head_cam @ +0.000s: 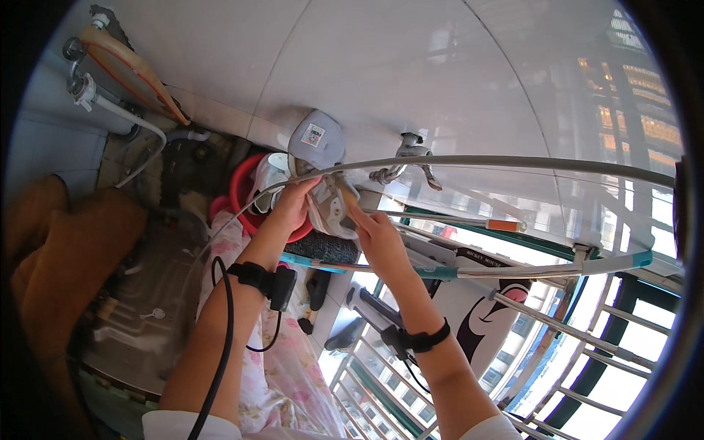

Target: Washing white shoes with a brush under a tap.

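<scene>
My left hand (pixel 297 203) grips a beige and white sneaker (pixel 330 206) above a red plastic basin (pixel 239 184). My right hand (pixel 379 239) is closed around a yellowish handle (pixel 347 197), pressed close against the sneaker's side; the tool's working end is hard to make out. A second, white shoe (pixel 264 184) rests inside the basin, partly covered by my left hand. Just beyond the sneaker, by the wall, is a rounded grey piece (pixel 313 146) with a printed label; whether it belongs to the shoe I cannot tell.
A metal tap (pixel 404 159) juts from the tiled wall. In front of it runs a long grey hose (pixel 495 160). Below my hands crosses a pole with teal grips (pixel 440 272). A metal sheet (pixel 154 291) lies at left. Window bars (pixel 572 330) stand at right.
</scene>
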